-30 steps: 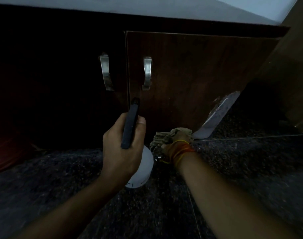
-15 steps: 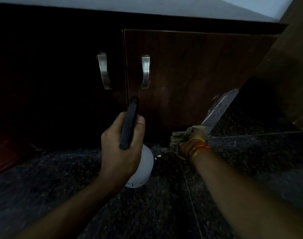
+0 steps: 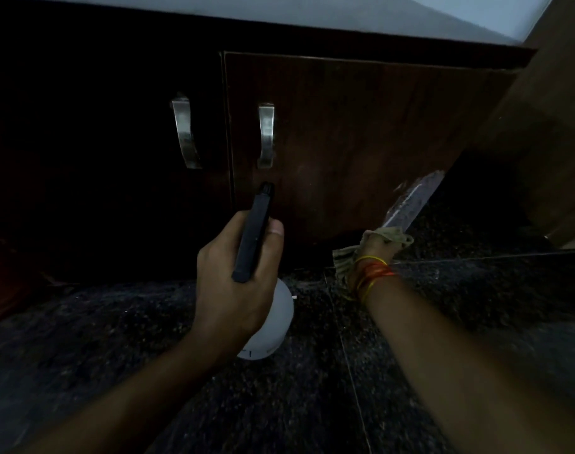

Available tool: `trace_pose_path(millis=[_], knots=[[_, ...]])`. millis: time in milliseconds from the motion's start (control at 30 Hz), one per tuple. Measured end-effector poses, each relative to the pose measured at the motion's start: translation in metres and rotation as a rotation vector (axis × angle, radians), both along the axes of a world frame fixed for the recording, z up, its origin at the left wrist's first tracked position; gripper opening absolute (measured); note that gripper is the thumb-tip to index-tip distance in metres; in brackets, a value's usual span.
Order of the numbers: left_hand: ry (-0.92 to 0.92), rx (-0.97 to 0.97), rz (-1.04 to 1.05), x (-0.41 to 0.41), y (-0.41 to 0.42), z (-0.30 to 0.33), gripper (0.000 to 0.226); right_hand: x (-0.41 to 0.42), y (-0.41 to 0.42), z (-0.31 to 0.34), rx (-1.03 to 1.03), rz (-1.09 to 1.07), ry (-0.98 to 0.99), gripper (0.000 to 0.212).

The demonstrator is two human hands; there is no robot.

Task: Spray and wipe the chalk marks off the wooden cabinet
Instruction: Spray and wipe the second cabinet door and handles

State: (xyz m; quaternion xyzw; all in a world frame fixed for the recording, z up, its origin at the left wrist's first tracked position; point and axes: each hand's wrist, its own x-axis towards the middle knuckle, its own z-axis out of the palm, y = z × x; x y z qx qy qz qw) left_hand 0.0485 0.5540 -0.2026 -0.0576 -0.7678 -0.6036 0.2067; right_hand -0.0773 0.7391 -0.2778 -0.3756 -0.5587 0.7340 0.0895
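Observation:
A dark wooden cabinet door (image 3: 361,132) fills the upper middle of the head view, with a faint pale smudge (image 3: 307,178) low on its face. My left hand (image 3: 233,280) grips a white spray bottle (image 3: 273,322) with a black trigger head (image 3: 255,231), nozzle pointing at the door's lower left part. My right hand (image 3: 376,249), with red and yellow threads on its wrist, holds a beige cloth (image 3: 345,257) at the door's bottom right edge, close to the floor.
Two curved metal handles (image 3: 184,132) (image 3: 266,136) sit on the left and right doors. A whitish scuffed skirting strip (image 3: 413,201) runs from the door's lower right corner. Dark speckled stone floor (image 3: 410,388) lies below. A brown wooden panel (image 3: 548,142) stands at right.
My right hand with the cloth has slid to the right along the bottom of the door. My left hand keeps the spray bottle in nearly the same place.

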Motion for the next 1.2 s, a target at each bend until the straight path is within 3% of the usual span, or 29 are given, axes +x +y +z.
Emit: trace_pose_path(millis=[67,133,233,467,600,767,967,1200], knots=[[-0.004,-0.001,-0.016,0.000,0.004,-0.001,0.024,0.003,-0.011,0.011,0.133,-0.213,0.194,0.060],[0.001,-0.006,-0.029,0.000,0.007,-0.002,0.023,0.003,-0.019,0.025,0.401,-0.175,0.211,0.068],[0.007,-0.016,-0.043,0.001,0.013,-0.005,0.018,-0.002,-0.016,0.021,0.514,-0.149,0.279,0.067],[0.006,-0.013,-0.074,0.004,0.014,-0.005,0.021,0.011,-0.014,0.016,0.228,-0.148,0.122,0.071],[0.012,-0.030,-0.068,0.002,0.011,-0.004,0.018,0.001,-0.016,0.055,0.421,-0.261,0.232,0.062],[0.018,-0.024,-0.074,0.003,0.013,-0.005,0.014,-0.001,-0.013,0.069,0.587,-0.204,0.296,0.063],[0.020,-0.005,-0.075,0.003,0.018,-0.001,0.018,0.007,-0.003,0.062,0.455,-0.161,0.234,0.063],[0.032,0.050,0.002,-0.013,0.021,0.006,0.032,0.003,-0.004,0.080,0.611,-0.143,0.384,0.067]])
